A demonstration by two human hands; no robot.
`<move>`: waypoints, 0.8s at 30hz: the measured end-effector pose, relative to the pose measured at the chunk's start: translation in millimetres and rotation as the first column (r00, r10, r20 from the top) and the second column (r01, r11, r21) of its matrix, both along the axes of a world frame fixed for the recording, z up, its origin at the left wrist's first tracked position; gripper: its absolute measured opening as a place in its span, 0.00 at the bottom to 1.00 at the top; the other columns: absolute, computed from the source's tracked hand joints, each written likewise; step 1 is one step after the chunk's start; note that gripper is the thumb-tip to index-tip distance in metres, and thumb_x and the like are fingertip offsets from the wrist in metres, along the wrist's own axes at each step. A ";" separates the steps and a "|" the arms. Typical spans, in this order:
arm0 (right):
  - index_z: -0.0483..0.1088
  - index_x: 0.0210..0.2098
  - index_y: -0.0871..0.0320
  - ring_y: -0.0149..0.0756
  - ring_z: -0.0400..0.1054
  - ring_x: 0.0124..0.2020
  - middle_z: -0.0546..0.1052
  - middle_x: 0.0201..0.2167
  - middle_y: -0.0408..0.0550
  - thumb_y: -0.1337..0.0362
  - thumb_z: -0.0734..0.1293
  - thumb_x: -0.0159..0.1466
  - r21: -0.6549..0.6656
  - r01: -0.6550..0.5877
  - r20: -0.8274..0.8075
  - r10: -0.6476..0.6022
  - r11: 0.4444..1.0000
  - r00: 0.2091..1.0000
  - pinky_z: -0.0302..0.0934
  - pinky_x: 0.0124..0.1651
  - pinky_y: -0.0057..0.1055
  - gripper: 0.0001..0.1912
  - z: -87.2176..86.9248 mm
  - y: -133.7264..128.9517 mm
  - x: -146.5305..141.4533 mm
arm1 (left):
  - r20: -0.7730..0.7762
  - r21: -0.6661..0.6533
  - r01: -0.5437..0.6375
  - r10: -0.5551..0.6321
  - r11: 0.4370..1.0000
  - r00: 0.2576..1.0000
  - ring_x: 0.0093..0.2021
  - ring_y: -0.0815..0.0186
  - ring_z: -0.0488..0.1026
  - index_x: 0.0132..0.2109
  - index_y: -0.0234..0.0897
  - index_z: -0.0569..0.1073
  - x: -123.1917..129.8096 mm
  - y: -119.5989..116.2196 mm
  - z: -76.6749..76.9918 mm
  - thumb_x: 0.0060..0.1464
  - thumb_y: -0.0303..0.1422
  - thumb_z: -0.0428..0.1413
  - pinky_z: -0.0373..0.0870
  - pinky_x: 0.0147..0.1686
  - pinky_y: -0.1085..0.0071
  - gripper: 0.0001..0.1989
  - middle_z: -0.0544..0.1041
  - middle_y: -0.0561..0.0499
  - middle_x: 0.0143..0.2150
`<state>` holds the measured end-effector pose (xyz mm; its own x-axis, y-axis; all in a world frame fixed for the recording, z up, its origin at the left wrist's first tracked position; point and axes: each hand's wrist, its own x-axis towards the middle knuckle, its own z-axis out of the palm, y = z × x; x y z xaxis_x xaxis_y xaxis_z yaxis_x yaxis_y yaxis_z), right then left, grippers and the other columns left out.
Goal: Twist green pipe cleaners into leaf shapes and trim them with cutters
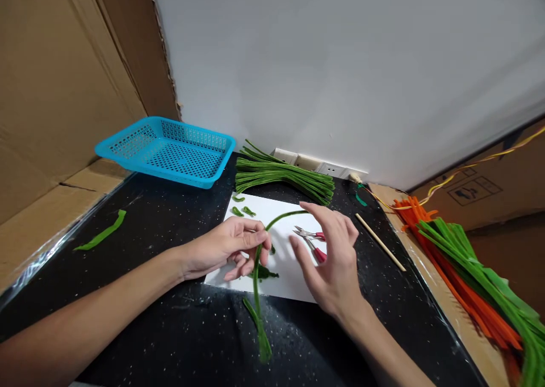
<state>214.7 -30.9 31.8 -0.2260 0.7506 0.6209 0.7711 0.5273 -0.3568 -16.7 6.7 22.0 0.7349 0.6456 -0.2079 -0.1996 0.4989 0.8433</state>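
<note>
My left hand (238, 245) pinches a green pipe cleaner (256, 285) between thumb and fingers, above a white sheet of paper (293, 290). The stem arches up to the right and hangs down past the sheet's near edge. Its upper end meets the index fingertip of my right hand (334, 256), whose thumb and fingers are spread apart. Behind that hand lie cutting pliers (310, 238) with red handles, partly covered. Small bent green pieces (242, 211) rest on the paper's far left, and a darker green piece (264, 273) lies below my left hand.
A bundle of green pipe cleaners (281, 174) lies along the wall by the sockets (332, 169). To the left are a blue basket (179, 177) and a green strip (104, 234). A wooden stick (380, 242), orange stems (464, 296) and more green stems (481, 273) lie right.
</note>
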 end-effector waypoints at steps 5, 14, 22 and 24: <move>0.51 0.74 0.62 0.59 0.49 0.77 0.61 0.74 0.64 0.42 0.67 0.69 -0.071 -0.195 0.142 0.203 0.978 0.969 0.30 0.77 0.60 0.45 8.5 -20.5 -17.1 | 0.082 0.023 -0.104 0.101 0.994 0.991 0.29 0.68 0.78 0.40 0.31 0.76 5.6 -2.3 -1.6 0.64 0.43 0.64 0.75 0.24 0.77 0.16 0.79 0.46 0.35; 0.58 0.73 0.55 0.56 0.50 0.76 0.59 0.76 0.59 0.63 0.71 0.68 0.022 -0.135 0.410 0.115 0.991 0.905 0.29 0.77 0.61 0.37 -8.5 -17.1 -19.1 | 0.067 0.029 -0.050 0.048 0.998 0.997 0.31 0.64 0.75 0.34 0.29 0.78 6.3 -5.1 -5.7 0.58 0.42 0.67 0.73 0.31 0.70 0.17 0.75 0.48 0.30; 0.74 0.56 0.49 0.59 0.69 0.57 0.76 0.56 0.57 0.53 0.80 0.61 0.142 0.141 -0.102 -0.127 0.980 0.987 0.58 0.63 0.60 0.26 6.5 2.3 11.8 | 0.042 0.034 -0.099 0.098 0.994 0.994 0.26 0.70 0.68 0.20 0.34 0.60 4.9 -7.4 12.1 0.67 0.58 0.49 0.63 0.26 0.72 0.36 0.75 0.44 0.40; 0.75 0.52 0.52 0.50 0.75 0.44 0.79 0.43 0.54 0.54 0.81 0.60 -0.148 -0.011 -0.329 -0.039 0.989 0.943 0.70 0.49 0.48 0.24 7.1 5.0 12.8 | 0.085 0.017 -0.110 0.108 0.994 0.990 0.25 0.70 0.69 0.21 0.35 0.57 5.1 -8.0 14.1 0.65 0.60 0.49 0.62 0.24 0.73 0.36 0.74 0.44 0.40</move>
